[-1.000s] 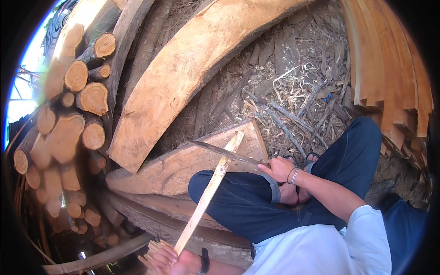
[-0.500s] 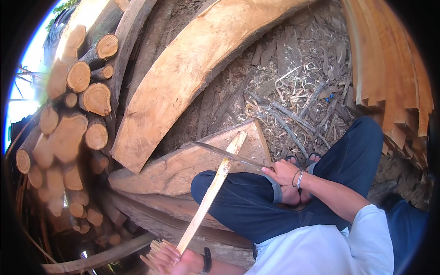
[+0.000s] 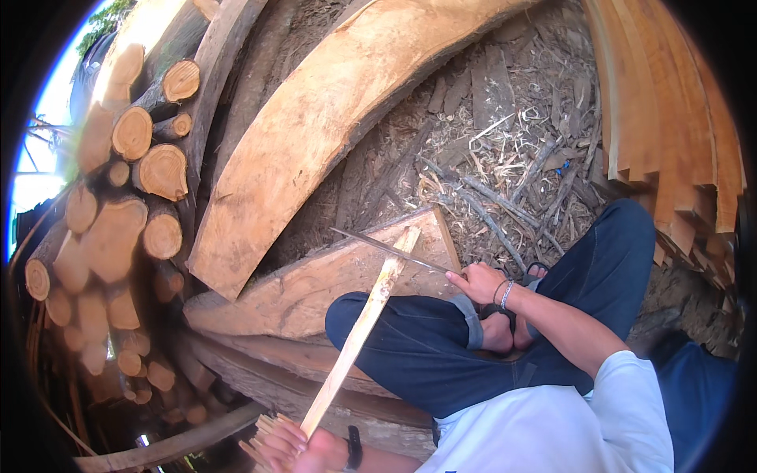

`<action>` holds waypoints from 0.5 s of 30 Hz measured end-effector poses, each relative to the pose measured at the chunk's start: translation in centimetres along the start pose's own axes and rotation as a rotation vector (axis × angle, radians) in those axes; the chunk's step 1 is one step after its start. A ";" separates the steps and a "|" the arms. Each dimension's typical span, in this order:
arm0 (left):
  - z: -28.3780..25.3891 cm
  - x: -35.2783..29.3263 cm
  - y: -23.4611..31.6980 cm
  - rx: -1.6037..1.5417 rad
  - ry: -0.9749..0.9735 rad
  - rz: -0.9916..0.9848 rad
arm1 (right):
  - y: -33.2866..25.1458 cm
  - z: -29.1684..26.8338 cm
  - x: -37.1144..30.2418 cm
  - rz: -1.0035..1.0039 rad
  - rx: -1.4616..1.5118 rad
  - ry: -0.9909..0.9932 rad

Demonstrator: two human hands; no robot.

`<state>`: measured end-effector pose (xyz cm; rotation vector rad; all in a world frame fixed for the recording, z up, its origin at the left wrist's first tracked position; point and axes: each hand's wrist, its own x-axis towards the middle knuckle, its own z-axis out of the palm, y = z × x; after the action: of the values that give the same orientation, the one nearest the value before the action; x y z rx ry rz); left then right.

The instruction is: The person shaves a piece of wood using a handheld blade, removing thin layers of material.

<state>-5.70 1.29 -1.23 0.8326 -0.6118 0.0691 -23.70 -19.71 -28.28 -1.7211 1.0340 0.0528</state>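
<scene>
My left hand [image 3: 298, 451], at the bottom of the view, is closed around the near end of a long pale wooden strip [image 3: 347, 351]. Thin split sticks [image 3: 264, 432] stick out beside its fingers; whether the hand grips them too I cannot tell. The strip slants up and away across my knee. Its far end lies over a flat wooden slab [image 3: 303, 292]. My right hand [image 3: 482, 282] is wrapped round the handle end of a long, narrow knife [image 3: 386, 247], mostly hiding the handle. The blade crosses the strip near its far end, pointing left.
Cut logs [image 3: 162, 172] are stacked at the left. A large curved timber slab [image 3: 315, 142] lies ahead, and stacked boards [image 3: 662, 102] stand at the right. Bark, shavings and branches [image 3: 497, 209] litter the ground. My bent legs [image 3: 579, 276] are close below the blade.
My right hand and the knife have shifted slightly away from me, toward the strip's far end. The left hand keeps its hold, and the strip has barely moved.
</scene>
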 end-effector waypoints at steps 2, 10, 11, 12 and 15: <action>0.4 -0.1 0.0 0.023 0.022 -0.002 | 0.0 0.3 -0.1 0.026 0.029 -0.009; 0.3 -0.1 0.0 0.047 0.033 0.012 | 1.0 0.7 1.0 0.060 0.001 0.047; 0.5 -0.3 0.1 0.043 0.040 0.006 | 1.7 0.6 1.0 0.085 0.046 0.044; 0.7 -0.1 -0.1 0.037 0.038 0.002 | 2.2 0.6 1.3 0.108 0.099 0.044; 0.4 -0.3 -0.3 0.053 0.034 0.024 | 1.6 1.1 -0.1 -0.004 0.007 0.012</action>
<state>-6.05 0.88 -1.41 0.8735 -0.5899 0.1219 -24.36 -18.86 -29.93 -1.7190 1.0383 0.0356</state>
